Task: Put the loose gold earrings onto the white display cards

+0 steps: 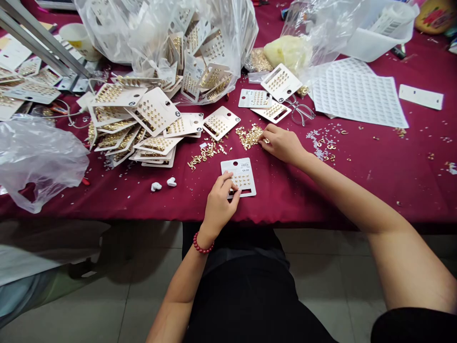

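A white earring card (252, 166) with a price label and rows of small gold studs lies on the cloth in front of me. My left hand (219, 200) is closed at the card's lower left side, its fingertips on the card and at its edge. Beyond the card, my right hand (282, 143) has its fingers pinched at the right side of a heap of tiny gold pieces (249, 136). What sits between those fingertips is too small to make out. Left of that heap lie gold hoops and bits (203, 155).
Stacked earring cards (153, 112) and a clear plastic bag (224, 52) of more cards stand at the back left. Two white earbuds (171, 181) lie left of my hand. Eyeglasses (303, 113), dotted sheets (360, 93) and a white bin (378, 40) are at the right.
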`<action>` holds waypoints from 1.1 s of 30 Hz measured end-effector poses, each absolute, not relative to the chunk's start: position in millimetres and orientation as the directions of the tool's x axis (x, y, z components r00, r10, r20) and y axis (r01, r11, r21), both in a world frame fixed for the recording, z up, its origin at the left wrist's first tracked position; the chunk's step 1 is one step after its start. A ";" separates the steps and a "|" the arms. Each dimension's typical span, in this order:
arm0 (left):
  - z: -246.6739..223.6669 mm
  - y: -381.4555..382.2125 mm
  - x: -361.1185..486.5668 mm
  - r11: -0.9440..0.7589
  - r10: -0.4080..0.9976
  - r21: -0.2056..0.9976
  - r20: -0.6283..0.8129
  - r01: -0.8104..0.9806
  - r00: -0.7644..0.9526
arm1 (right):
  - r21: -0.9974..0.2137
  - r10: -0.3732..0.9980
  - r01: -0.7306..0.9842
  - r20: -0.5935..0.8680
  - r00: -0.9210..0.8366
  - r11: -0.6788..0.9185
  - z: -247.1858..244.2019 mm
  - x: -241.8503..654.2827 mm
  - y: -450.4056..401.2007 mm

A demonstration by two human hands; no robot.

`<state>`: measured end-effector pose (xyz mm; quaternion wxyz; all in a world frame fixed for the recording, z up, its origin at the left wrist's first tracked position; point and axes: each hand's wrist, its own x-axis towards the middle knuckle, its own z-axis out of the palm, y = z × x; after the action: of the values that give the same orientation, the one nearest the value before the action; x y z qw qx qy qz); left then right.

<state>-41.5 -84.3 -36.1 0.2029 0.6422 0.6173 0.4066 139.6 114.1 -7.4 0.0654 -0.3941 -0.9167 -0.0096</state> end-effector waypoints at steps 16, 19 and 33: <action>-35.0 -84.3 -41.4 -0.133 0.971 0.780 0.227 0.611 -0.078 | -0.324 0.696 0.642 0.081 -0.713 0.695 -2.8 166.4 87.3; -35.7 -84.1 -41.7 -0.138 0.970 0.777 0.233 0.614 -0.076 | -0.422 0.710 0.616 0.101 -0.697 0.665 -5.0 173.9 92.7; -35.9 -83.1 -42.8 -0.141 0.966 0.790 0.243 0.597 -0.093 | -0.505 0.650 0.513 0.133 -0.748 0.694 -6.9 154.8 72.2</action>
<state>-42.8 -83.1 -35.9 0.2249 0.6347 0.6156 0.4095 154.8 72.2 -6.9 0.1525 -0.3202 -0.9077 0.2242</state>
